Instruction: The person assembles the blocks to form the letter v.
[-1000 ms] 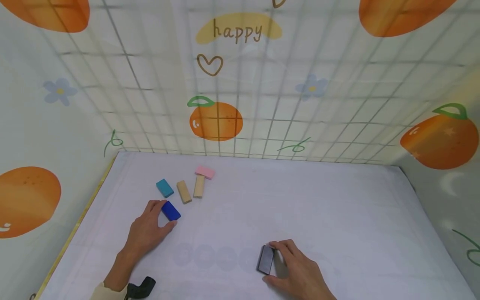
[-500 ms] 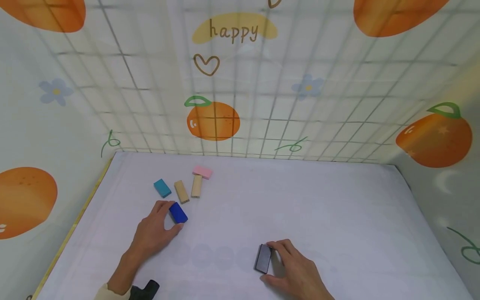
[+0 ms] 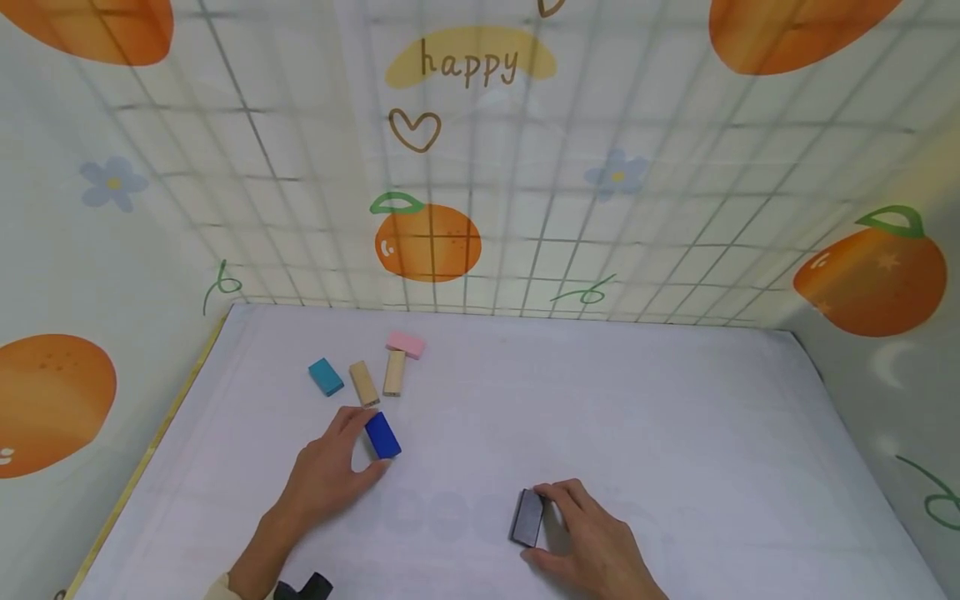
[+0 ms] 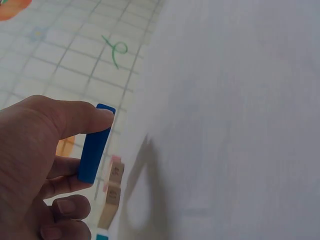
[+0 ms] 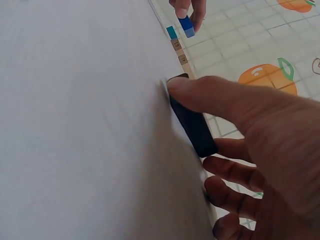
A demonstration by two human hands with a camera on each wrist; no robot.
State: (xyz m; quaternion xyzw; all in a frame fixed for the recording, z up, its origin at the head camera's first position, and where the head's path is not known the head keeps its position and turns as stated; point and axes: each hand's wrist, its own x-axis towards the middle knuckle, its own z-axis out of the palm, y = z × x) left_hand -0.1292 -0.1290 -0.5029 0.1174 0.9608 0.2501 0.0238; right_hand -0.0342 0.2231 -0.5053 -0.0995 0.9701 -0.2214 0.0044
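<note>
My left hand (image 3: pixel 322 475) pinches a blue wooden block (image 3: pixel 384 436) by its two ends, between thumb and fingertips. In the left wrist view the blue block (image 4: pixel 94 155) hangs above the table, and the hand's shadow falls beside it. My right hand (image 3: pixel 592 533) holds a dark grey block (image 3: pixel 528 518) the same way, near the front of the table. The right wrist view shows this dark block (image 5: pixel 192 125) close to the white cloth; whether it touches cannot be told. The thumb covers its upper end there.
Behind the left hand lie a teal block (image 3: pixel 326 377), a wooden block (image 3: pixel 363 383), a second wooden block (image 3: pixel 394 373) and a pink block (image 3: pixel 406 343) touching that one. A white cloth (image 3: pixel 637 400) covers the table; a patterned curtain (image 3: pixel 525 192) rises at the back.
My left hand has carried the blue block rightward and slightly toward the front, away from the teal block. The right hand and the dark grey block have stayed in place.
</note>
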